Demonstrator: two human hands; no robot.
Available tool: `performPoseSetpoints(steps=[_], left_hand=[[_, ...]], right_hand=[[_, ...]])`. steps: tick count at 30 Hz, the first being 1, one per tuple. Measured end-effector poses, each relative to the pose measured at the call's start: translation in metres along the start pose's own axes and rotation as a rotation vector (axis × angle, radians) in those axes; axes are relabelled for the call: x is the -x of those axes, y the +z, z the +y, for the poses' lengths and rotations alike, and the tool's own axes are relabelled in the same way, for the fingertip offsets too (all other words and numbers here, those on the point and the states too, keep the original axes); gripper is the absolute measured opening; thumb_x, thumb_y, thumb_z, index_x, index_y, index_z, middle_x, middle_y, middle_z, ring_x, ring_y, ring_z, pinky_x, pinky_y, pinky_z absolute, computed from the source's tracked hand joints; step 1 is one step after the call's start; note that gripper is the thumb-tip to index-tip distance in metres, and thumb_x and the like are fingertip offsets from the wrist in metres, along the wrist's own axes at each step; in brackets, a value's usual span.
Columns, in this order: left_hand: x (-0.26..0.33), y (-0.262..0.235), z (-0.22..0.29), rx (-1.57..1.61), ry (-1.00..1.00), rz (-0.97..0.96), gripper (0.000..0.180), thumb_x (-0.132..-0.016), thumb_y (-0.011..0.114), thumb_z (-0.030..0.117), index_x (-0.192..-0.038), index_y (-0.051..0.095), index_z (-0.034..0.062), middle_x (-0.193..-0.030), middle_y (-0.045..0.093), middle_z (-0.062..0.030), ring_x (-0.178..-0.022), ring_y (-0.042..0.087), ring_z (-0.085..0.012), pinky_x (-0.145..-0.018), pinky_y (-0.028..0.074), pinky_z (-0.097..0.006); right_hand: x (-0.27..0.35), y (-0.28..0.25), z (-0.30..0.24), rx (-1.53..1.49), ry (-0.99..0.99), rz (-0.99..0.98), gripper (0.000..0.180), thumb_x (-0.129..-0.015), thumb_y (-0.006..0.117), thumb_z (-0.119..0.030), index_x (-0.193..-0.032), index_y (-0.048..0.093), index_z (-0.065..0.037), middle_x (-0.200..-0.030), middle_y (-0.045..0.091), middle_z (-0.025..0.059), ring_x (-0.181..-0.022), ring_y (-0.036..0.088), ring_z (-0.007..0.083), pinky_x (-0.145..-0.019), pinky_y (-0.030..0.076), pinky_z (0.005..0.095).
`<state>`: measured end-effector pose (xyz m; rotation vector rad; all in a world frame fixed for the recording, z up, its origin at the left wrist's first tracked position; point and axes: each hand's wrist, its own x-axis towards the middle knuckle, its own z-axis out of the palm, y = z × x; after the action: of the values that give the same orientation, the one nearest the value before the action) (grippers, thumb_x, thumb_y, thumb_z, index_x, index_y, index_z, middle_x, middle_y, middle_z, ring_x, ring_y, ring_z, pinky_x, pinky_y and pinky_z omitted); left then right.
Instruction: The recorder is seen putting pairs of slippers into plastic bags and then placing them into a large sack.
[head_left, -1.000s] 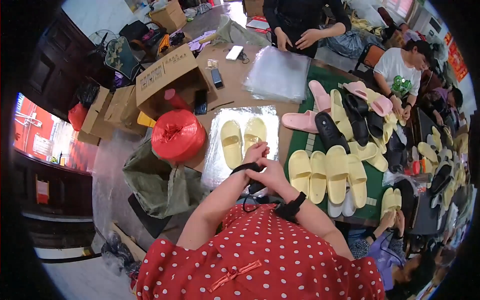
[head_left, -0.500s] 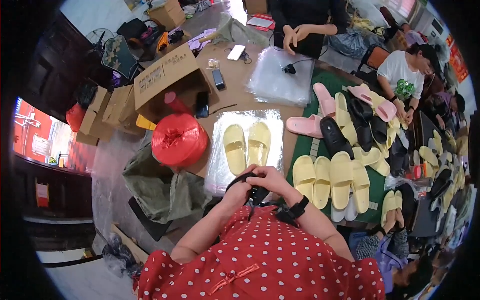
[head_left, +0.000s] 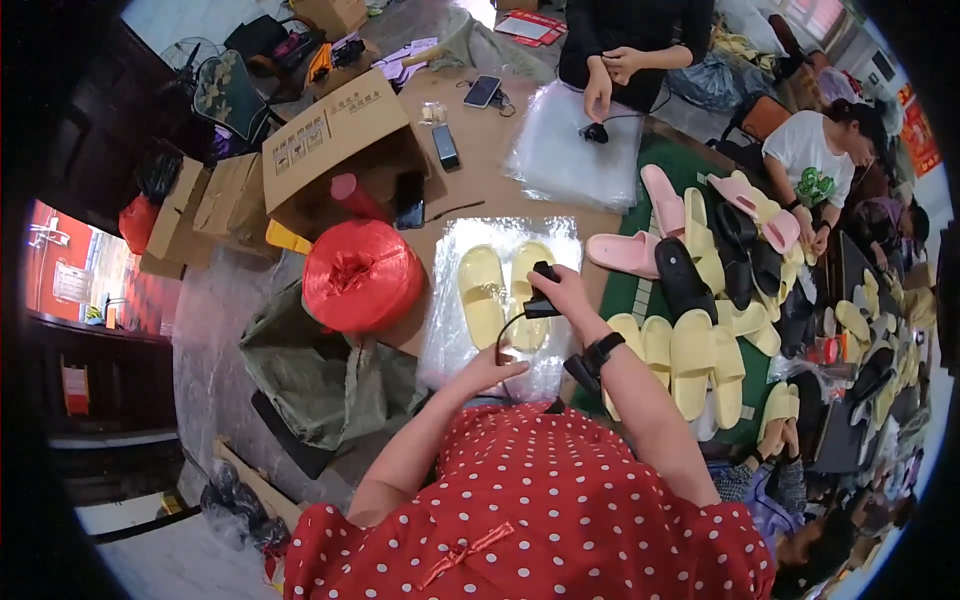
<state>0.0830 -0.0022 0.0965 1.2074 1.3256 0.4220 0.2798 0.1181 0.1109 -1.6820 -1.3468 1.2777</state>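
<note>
My right hand (head_left: 566,292) grips a small black device (head_left: 541,304) with a thin black cable. It hovers over the right one of two pale yellow slippers, covering part of it. The left slipper (head_left: 482,300) lies beside it, both toes away from me, on a stack of clear plastic bags (head_left: 446,345). Near the slippers' close ends is my left hand (head_left: 484,372), its thumb and fingers apart. The cable (head_left: 500,343) loops down past those fingers; whether they touch it is unclear. A black band (head_left: 604,348) circles my right wrist.
Left of the bags sit a red twine roll (head_left: 362,275) and an open cardboard box (head_left: 340,130). Yellow, black and pink slippers (head_left: 692,365) crowd the green mat (head_left: 625,285) at right. Two phones (head_left: 409,200) lie farther back. Across the table stands a person (head_left: 640,30) in black, hands together.
My hands were together over the black device at the slippers' near ends. Now they are apart: the right has carried the device forward over the right slipper, and the cable hangs loose.
</note>
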Motion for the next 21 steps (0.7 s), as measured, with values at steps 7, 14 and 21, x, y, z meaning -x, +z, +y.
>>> performPoseSetpoints(steps=[7,14,21], left_hand=[[-0.061,-0.013,-0.024,0.21,0.099,0.535,0.027,-0.097,0.05,0.028,-0.098,0.057,0.0022,-0.066,0.052,-0.0022,-0.059,0.047,-0.0092,-0.055,0.038,-0.025],[-0.103,-0.056,-0.06,-0.043,-0.004,0.464,0.034,-0.095,0.048,0.03,-0.108,0.058,-0.0001,-0.081,0.061,-0.0181,-0.074,0.059,-0.0297,-0.072,0.047,-0.039],[-0.066,-0.045,0.066,-0.347,0.495,0.436,0.046,-0.078,0.073,0.027,-0.115,0.059,0.0028,-0.108,0.06,-0.0178,-0.107,0.05,-0.0345,-0.095,0.04,-0.043]], right_hand=[[-0.053,0.044,-0.011,-0.007,-0.142,0.056,0.044,-0.076,0.072,-0.039,-0.087,0.066,0.002,-0.072,0.066,0.0127,-0.065,0.063,0.0238,-0.065,0.049,0.0334],[-0.079,0.065,0.003,0.311,-0.158,0.405,0.052,-0.074,0.072,-0.034,-0.112,0.059,-0.001,-0.105,0.058,0.0178,-0.105,0.051,0.0332,-0.095,0.041,0.0424],[-0.095,0.046,0.019,0.215,-0.19,0.476,0.027,-0.078,0.07,-0.025,-0.097,0.066,-0.007,-0.1,0.061,0.0124,-0.099,0.054,0.032,-0.088,0.043,0.0406]])
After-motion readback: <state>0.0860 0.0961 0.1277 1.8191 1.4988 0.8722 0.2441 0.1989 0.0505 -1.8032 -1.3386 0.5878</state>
